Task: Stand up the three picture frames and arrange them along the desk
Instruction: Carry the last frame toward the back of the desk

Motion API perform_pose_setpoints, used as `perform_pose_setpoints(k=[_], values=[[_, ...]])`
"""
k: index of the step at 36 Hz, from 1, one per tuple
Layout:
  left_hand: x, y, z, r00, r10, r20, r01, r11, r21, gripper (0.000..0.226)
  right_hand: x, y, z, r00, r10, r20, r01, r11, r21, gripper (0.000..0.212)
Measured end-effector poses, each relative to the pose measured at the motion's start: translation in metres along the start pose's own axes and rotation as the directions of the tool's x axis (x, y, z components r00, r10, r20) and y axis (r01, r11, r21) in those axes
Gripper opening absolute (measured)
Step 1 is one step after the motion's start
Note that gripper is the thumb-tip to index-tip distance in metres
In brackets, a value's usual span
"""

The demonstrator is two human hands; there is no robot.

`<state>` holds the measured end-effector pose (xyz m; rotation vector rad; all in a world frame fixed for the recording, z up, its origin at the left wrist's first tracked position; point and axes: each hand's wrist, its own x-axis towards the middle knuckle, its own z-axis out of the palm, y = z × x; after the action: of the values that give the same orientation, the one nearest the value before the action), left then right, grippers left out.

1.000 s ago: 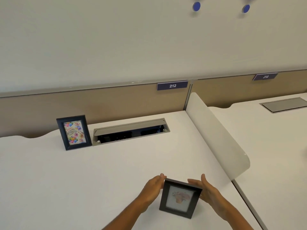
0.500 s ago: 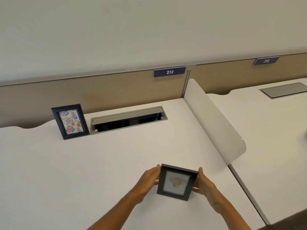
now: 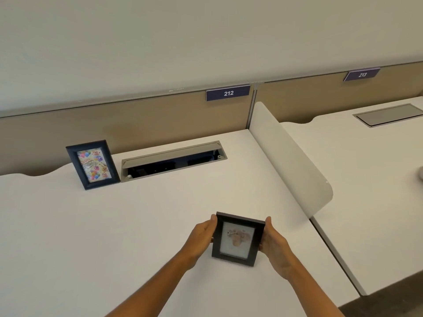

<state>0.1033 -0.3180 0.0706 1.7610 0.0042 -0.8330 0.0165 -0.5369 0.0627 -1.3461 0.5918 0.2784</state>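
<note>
Black-edged flower frame (image 3: pixel 238 239) at lower centre stands clasped between my left hand (image 3: pixel 201 237) and right hand (image 3: pixel 273 242) on the white desk (image 3: pixel 114 225).

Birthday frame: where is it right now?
Head view, far left of the desk: the birthday frame stands against the back panel, just left of the open cable tray.

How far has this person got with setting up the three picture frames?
One frame looks done: the birthday frame stands upright at the back of the desk, beside the open cable tray. The second, the flower frame, is in hand, gripped on its sides by the left hand and right hand near the front edge. A third frame is not in view, so it remains.
</note>
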Motion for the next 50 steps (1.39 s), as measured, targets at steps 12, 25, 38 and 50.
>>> perform_pose_setpoints(k=[12, 25, 38, 50], values=[[0.005, 0.046, 0.001, 0.994, 0.058, -0.095, -0.056, 0.998, 0.018, 0.055, 0.014, -0.042, 0.012, 0.997, -0.020, -0.073, 0.018, 1.000, -0.024, 0.077], [0.024, 0.061, 0.002, 0.990, 0.047, -0.134, -0.050, 0.998, -0.022, 0.040, 0.033, -0.065, 0.011, 0.985, 0.001, -0.173, -0.004, 1.000, -0.013, 0.078], [0.079, 0.098, 0.001, 0.977, 0.146, -0.153, -0.151, 0.988, -0.017, 0.036, 0.089, -0.121, -0.011, 0.973, -0.105, -0.203, 0.114, 0.993, 0.031, 0.039], [0.181, 0.175, -0.009, 0.989, 0.126, -0.073, -0.128, 0.991, -0.036, 0.052, 0.190, -0.213, -0.032, 0.949, -0.125, -0.290, 0.134, 0.991, 0.011, 0.022]])
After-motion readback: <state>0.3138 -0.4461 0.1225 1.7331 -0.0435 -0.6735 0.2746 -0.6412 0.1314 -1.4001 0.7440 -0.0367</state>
